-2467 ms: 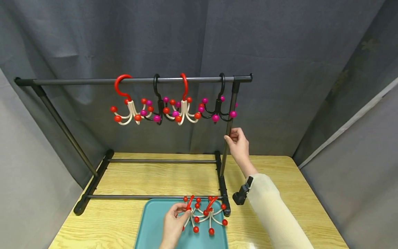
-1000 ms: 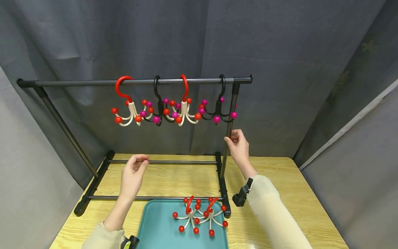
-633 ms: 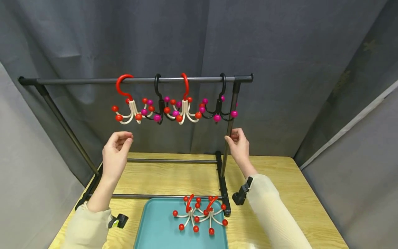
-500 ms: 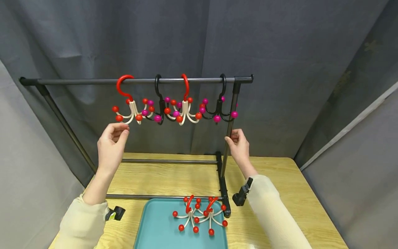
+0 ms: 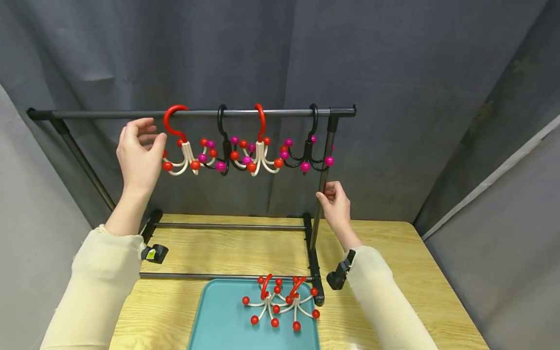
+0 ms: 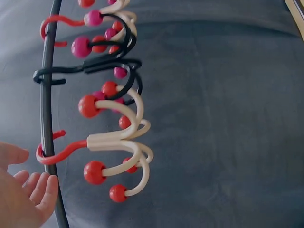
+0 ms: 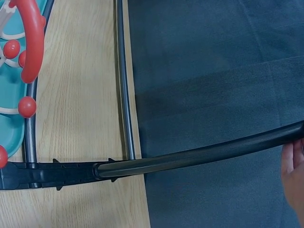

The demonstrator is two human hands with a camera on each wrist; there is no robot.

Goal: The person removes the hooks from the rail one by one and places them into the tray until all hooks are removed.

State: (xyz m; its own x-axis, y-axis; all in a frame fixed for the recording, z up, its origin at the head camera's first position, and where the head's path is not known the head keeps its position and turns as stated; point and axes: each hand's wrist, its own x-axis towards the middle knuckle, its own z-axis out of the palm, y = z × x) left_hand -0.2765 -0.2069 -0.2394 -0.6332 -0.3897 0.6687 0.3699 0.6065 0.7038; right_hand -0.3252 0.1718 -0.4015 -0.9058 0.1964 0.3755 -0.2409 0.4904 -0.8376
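Note:
My left hand [image 5: 140,160] is raised just below the rack's top rail [image 5: 87,115], fingers loosely bent and holding nothing. Right beside it hangs a cream multi-arm hanger [image 5: 187,153] with a red hook and red ball tips; in the left wrist view the fingers [image 6: 46,197] are close to the rail and that hook. Farther right hang a black hanger [image 5: 226,153] with magenta balls, another cream one [image 5: 260,153] and another black one [image 5: 308,150]. My right hand [image 5: 337,201] grips the rack's right post [image 5: 321,204] between thumb and fingers, below the last hanger.
A teal tray [image 5: 218,316] stands at the front of the wooden table [image 5: 385,272], against the rack's lower front bar. Two more red-hooked cream hangers, one [image 5: 268,299] beside the other [image 5: 297,300], lie in its right part. Grey curtains surround the table.
My left hand has let go of a red-hooked hanger in the tray, then moved up and left to the rail, its fingers spreading. My right hand has stayed on the post.

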